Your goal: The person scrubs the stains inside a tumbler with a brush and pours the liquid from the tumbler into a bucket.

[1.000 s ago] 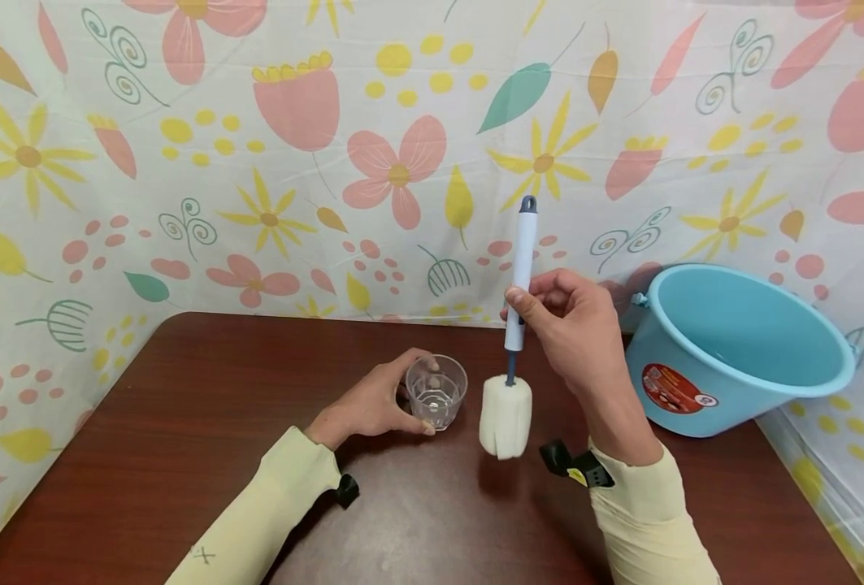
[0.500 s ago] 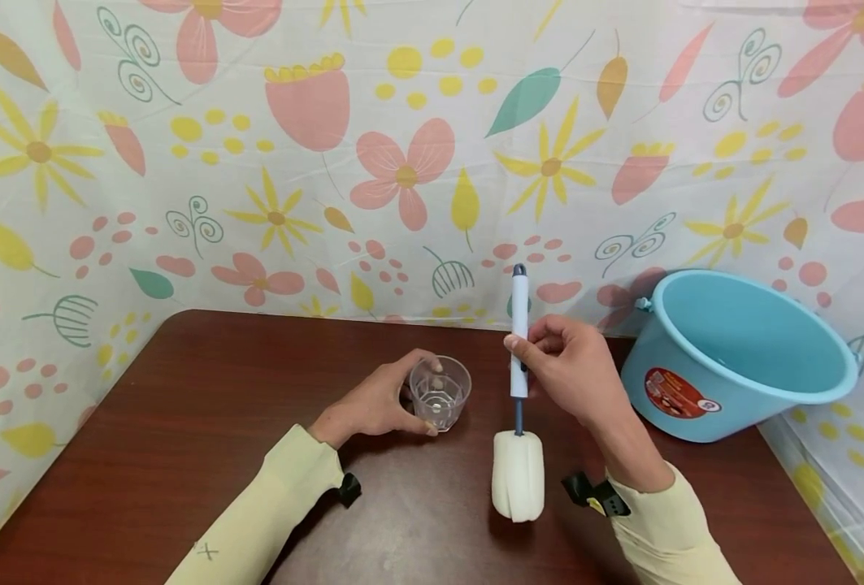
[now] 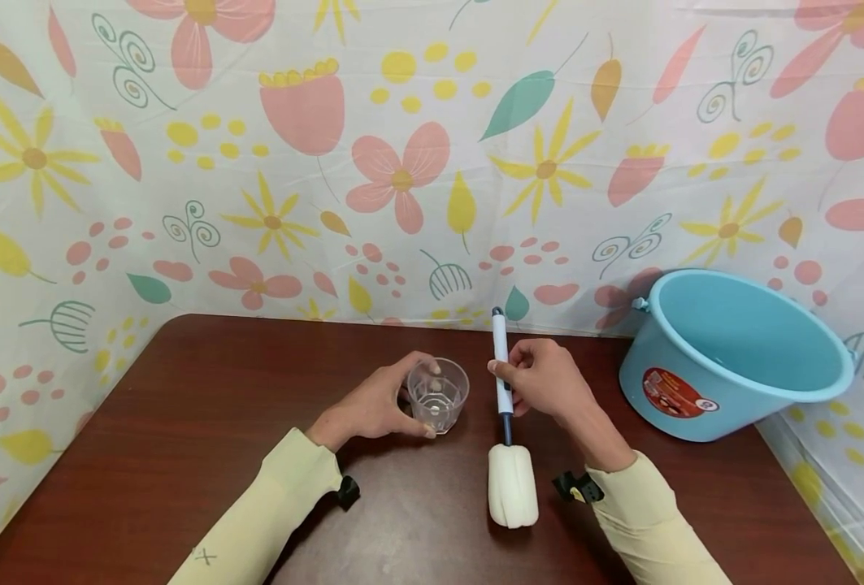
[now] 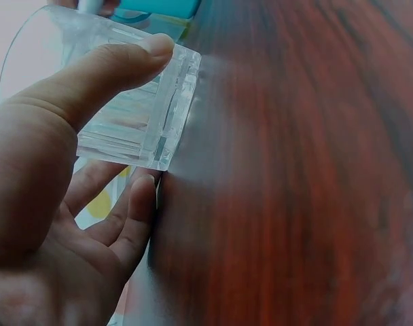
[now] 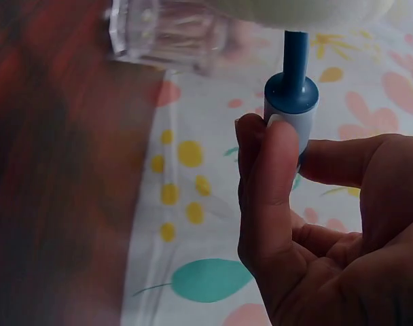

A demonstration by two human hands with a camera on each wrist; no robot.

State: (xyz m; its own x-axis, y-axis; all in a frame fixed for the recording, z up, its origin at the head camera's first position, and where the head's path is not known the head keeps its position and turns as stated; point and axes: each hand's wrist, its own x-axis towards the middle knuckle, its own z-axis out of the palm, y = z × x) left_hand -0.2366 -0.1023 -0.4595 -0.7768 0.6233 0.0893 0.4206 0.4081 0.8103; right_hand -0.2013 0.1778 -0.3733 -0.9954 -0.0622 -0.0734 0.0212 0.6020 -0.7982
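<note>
A clear faceted cup stands upright on the brown table, with my left hand gripping its side between thumb and fingers. In the left wrist view the thumb lies along the wall of the cup, low near its base. To the right, my right hand pinches the pale handle of a sponge bottle brush. Its white sponge head points down toward me, close over the table, and the handle leans back toward the wall. In the right wrist view the fingers close on the handle near its blue neck.
A light blue bucket with a red label stands at the back right, beyond my right hand. Behind the dark wooden table hangs a white flower-patterned cloth. Black straps circle both wrists.
My right hand has lowered the bottle brush toward the table and toward me, then shifted slightly left; the handle now leans more. My left hand keeps the cup in the same place.
</note>
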